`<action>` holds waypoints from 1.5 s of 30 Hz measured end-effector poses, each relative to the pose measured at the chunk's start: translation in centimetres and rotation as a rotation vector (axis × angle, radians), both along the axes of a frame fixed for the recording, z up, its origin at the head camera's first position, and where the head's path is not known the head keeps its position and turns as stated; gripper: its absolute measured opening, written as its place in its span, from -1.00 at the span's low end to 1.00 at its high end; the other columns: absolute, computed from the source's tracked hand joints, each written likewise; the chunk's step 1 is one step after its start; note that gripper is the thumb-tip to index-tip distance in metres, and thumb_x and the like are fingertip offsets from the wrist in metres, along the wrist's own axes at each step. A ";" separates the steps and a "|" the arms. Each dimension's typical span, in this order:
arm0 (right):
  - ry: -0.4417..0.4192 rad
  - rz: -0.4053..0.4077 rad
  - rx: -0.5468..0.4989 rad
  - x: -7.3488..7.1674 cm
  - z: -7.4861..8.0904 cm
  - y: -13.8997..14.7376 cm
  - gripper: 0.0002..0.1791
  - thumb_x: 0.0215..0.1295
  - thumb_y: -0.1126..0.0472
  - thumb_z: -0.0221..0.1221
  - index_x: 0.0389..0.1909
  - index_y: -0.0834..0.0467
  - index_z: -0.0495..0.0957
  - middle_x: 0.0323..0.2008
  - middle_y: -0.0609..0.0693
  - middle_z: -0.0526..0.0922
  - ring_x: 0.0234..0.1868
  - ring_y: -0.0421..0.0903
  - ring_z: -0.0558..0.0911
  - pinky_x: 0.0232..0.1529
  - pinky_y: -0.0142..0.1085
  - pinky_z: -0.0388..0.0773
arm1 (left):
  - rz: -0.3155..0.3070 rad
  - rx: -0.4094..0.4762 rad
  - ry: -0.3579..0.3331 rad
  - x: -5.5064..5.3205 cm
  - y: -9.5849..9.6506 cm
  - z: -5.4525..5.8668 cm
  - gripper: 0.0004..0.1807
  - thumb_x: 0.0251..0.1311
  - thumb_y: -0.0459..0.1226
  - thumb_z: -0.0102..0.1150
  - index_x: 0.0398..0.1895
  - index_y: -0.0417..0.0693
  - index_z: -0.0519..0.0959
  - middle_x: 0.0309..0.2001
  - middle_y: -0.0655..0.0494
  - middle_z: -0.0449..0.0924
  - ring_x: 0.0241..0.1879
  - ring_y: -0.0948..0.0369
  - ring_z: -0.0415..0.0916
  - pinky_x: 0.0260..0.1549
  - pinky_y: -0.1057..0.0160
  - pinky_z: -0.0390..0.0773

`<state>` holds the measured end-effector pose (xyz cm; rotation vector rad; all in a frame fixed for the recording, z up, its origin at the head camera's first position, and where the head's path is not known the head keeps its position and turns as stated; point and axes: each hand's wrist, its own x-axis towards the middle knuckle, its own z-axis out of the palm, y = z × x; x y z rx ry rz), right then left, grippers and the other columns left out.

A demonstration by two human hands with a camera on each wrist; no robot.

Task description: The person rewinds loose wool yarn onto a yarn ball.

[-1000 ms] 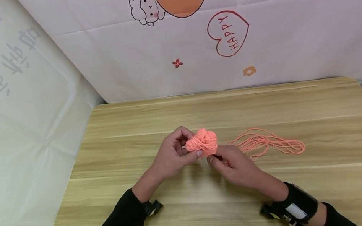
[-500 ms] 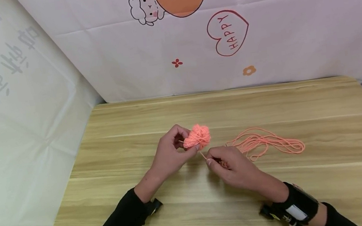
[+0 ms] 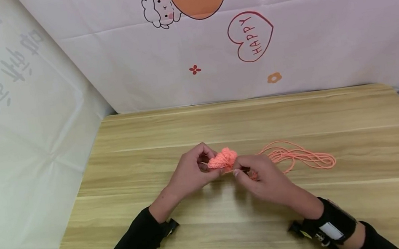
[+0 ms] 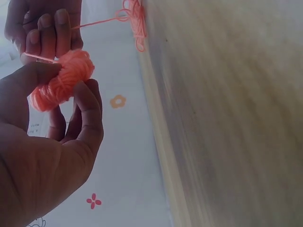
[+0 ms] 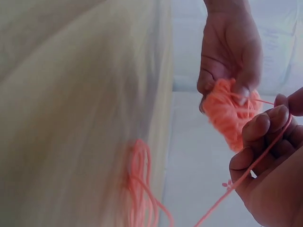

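Observation:
My left hand (image 3: 192,172) pinches a small wound ball of coral-pink yarn (image 3: 221,159) between thumb and fingers, above the table. Close on its right, my right hand (image 3: 264,177) has curled fingers and pinches the yarn strand (image 5: 255,163) that runs from the ball. In the right wrist view this strand crosses the fingers and trails down past the palm. A loose, looped bundle of the same yarn (image 3: 303,156) lies on the table to the right of both hands. The left wrist view shows the ball (image 4: 64,80) held by the thumb and fingertips.
The wood-grain table (image 3: 148,140) extends around the hands. Behind it hangs a white printed cloth (image 3: 130,70) with a heart and flowers; another white sheet (image 3: 29,165) covers the left side. Both wrists wear black straps with cameras.
The ball turned and shifted up and left, then back down and right. My right hand drew a short strand away from it, then moved slightly up and right, close against the ball.

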<state>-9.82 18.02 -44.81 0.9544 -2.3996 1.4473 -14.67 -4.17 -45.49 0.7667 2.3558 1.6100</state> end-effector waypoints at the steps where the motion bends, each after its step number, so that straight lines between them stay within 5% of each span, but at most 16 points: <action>1: -0.008 -0.008 -0.001 0.0 0.1 0.1 -0.71 0.32 0.40 0.08 -0.47 -0.08 0.44 -0.58 -0.24 0.39 -0.58 -0.23 0.36 -0.60 -0.24 0.34 | -0.009 0.001 -0.007 0.0 0.0 0.0 -0.70 0.02 -0.32 0.40 -0.26 0.03 0.45 -0.14 0.22 0.58 -0.22 0.26 0.56 -0.28 0.27 0.63; 9: -0.076 -0.047 -0.051 -0.4 0.6 0.9 -0.71 0.35 0.46 0.03 -0.50 0.04 0.46 -0.65 -0.19 0.41 -0.63 -0.26 0.40 -0.62 -0.30 0.37 | -0.135 -0.005 -0.041 0.2 0.2 0.1 -0.65 0.03 -0.39 0.38 -0.19 0.06 0.46 -0.22 0.17 0.58 -0.24 0.24 0.56 -0.33 0.27 0.62; 20: -0.076 -0.042 -0.058 0.4 3.3 0.2 -0.71 0.30 0.53 0.00 -0.51 0.11 0.46 -0.65 -0.19 0.38 -0.62 -0.26 0.36 -0.61 -0.32 0.35 | -0.348 -0.072 0.085 0.2 0.2 0.0 -0.61 0.08 -0.33 0.34 -0.02 0.24 0.58 -0.11 0.41 0.60 -0.15 0.35 0.50 -0.26 0.21 0.59; 26: -0.099 -0.064 -0.021 -0.2 1.1 0.7 -0.73 0.32 0.48 0.03 -0.50 0.09 0.48 -0.64 -0.17 0.42 -0.61 -0.25 0.38 -0.61 -0.31 0.35 | -0.356 -0.048 0.076 0.4 0.2 0.2 -0.59 0.03 -0.43 0.30 -0.09 0.20 0.57 -0.17 0.37 0.59 -0.18 0.34 0.49 -0.25 0.20 0.58; 32: -0.110 -0.057 -0.029 -0.5 -0.1 0.8 -0.72 0.37 0.41 0.04 -0.47 0.01 0.50 -0.64 -0.20 0.45 -0.62 -0.25 0.41 -0.61 -0.32 0.39 | -0.346 0.121 0.021 1.1 0.4 1.9 -0.68 0.10 -0.52 0.27 -0.10 -0.08 0.54 -0.14 0.13 0.58 -0.11 0.24 0.52 -0.14 0.21 0.60; 38: -0.115 -0.050 -0.038 -0.2 1.2 0.2 -0.66 0.35 0.48 0.00 -0.50 0.01 0.46 -0.68 -0.14 0.43 -0.66 -0.26 0.41 -0.65 -0.34 0.39 | -0.274 0.253 -0.023 1.3 0.4 3.2 -0.68 0.10 -0.57 0.23 -0.09 -0.20 0.49 -0.15 0.01 0.53 -0.13 0.16 0.53 -0.13 0.13 0.59; 45: -0.077 -0.040 0.025 0.2 2.4 -0.4 -0.66 0.36 0.48 0.01 -0.51 0.00 0.44 -0.65 -0.15 0.38 -0.64 -0.26 0.34 -0.63 -0.36 0.31 | -0.208 0.408 -0.115 0.6 0.4 1.7 -0.59 0.09 -0.57 0.25 0.00 -0.24 0.39 -0.08 -0.11 0.51 -0.12 0.02 0.52 -0.19 0.17 0.60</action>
